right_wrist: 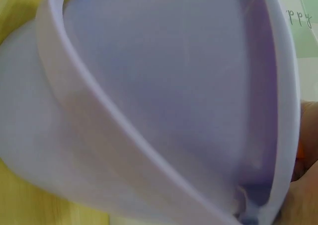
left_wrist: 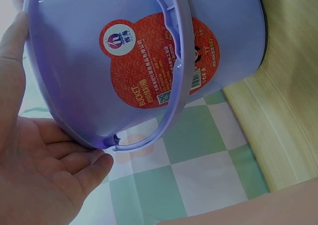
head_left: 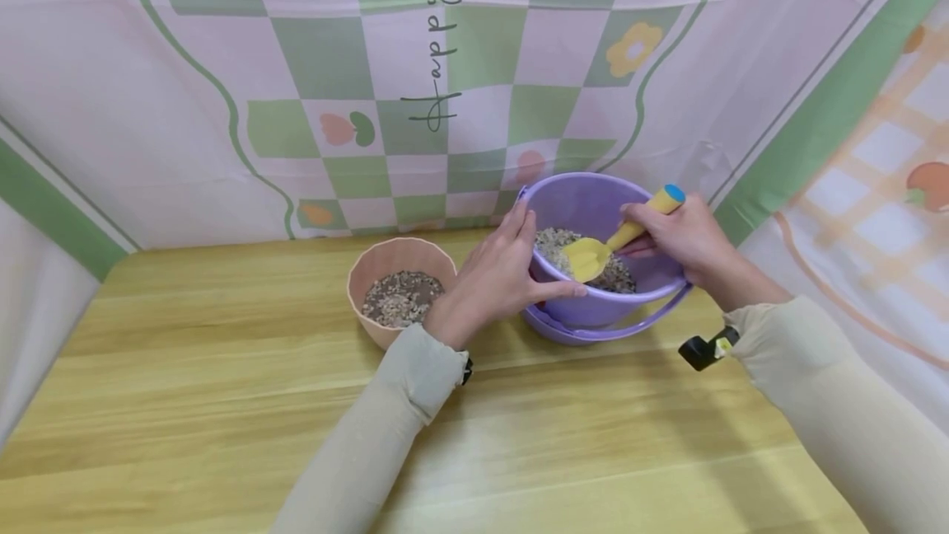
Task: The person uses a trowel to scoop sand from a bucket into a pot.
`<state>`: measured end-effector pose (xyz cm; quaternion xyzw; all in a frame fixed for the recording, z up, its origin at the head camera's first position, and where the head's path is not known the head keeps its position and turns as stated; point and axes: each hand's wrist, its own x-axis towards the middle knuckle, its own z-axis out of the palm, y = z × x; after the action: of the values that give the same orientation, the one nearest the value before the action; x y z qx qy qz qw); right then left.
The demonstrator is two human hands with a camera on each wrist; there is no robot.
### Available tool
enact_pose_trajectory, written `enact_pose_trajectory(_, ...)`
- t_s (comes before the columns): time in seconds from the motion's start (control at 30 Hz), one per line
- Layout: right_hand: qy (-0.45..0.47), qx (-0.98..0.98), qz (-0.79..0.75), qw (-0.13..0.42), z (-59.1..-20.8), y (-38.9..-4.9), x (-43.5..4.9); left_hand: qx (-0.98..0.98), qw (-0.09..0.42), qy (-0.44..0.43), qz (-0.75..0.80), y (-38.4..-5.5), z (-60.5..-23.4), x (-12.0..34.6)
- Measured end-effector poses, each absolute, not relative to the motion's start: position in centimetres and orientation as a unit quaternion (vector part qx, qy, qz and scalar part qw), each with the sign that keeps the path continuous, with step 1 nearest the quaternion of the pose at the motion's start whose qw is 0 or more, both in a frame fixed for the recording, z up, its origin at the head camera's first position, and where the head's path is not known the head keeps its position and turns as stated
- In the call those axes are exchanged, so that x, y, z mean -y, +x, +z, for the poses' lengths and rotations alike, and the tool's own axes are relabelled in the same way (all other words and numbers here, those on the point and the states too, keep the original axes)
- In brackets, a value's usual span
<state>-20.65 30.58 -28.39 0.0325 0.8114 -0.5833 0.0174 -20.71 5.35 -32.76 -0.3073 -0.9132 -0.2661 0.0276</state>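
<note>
A purple bucket [head_left: 586,307] with gravel [head_left: 554,247] in it stands tilted in the head view. My left hand [head_left: 498,270] holds its left rim, thumb along the front side and fingers at the back. In the left wrist view those fingers [left_wrist: 74,163] meet the rim near the handle joint. My right hand [head_left: 685,237] grips the handle of a yellow shovel [head_left: 588,259] with a blue end, its blade down at the gravel inside. The right wrist view shows mostly the bucket's outside [right_wrist: 164,86]; the shovel's blade is hidden there.
A pink bowl [head_left: 363,324] holding gravel stands left of the bucket, partly behind my left wrist. The bucket's handle [head_left: 652,320] hangs down in front. A wooden table [head_left: 222,402] lies beneath, with a checkered cloth [head_left: 408,171] hanging behind.
</note>
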Motion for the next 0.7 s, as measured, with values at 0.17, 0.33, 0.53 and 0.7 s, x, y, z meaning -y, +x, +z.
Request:
enact_pose_trajectory(0.17,0.032,-0.804,-0.593,0.021,-28.41,-20.66,-30.51,0.915,0.024,-0.306,-0.263,-20.64,-32.73,-5.42)
enact_pose_trajectory(0.33,0.035,-0.793,-0.608,0.028,-28.48,-20.68,-30.6,0.914,0.023,-0.305,-0.265,-20.61,-32.79,-5.45)
enact_pose_trajectory(0.53,0.033,-0.786,-0.616,0.03,-28.47,-20.76,-30.56,0.913,0.024,-0.306,-0.268,-20.69,-32.78,-5.37)
enact_pose_trajectory(0.7,0.036,-0.778,-0.627,0.034,-28.35,-20.71,-30.44,0.913,0.022,-0.304,-0.269,-20.67,-32.72,-5.35)
